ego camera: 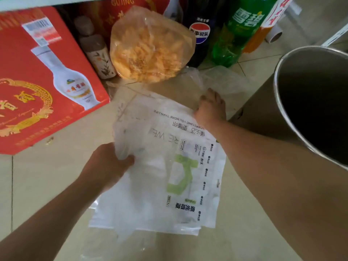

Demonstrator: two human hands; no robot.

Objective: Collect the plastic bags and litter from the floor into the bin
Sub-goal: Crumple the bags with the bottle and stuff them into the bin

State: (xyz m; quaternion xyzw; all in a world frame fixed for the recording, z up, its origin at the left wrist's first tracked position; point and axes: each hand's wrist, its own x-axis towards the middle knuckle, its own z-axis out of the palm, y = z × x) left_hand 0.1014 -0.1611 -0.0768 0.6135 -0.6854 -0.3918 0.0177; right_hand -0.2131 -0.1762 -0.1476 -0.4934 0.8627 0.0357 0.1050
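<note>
The left hand [111,162] pinches the near left edge of a white printed plastic bag [162,166], thumb on top. The right hand [211,108] closes on the bag's far right corner; its fingers are hidden. Just beyond that hand, a crumpled clear plastic bag [224,80] lies on the floor, hard to make out. To its right stands the metal bin [308,95], partly cut off.
</note>
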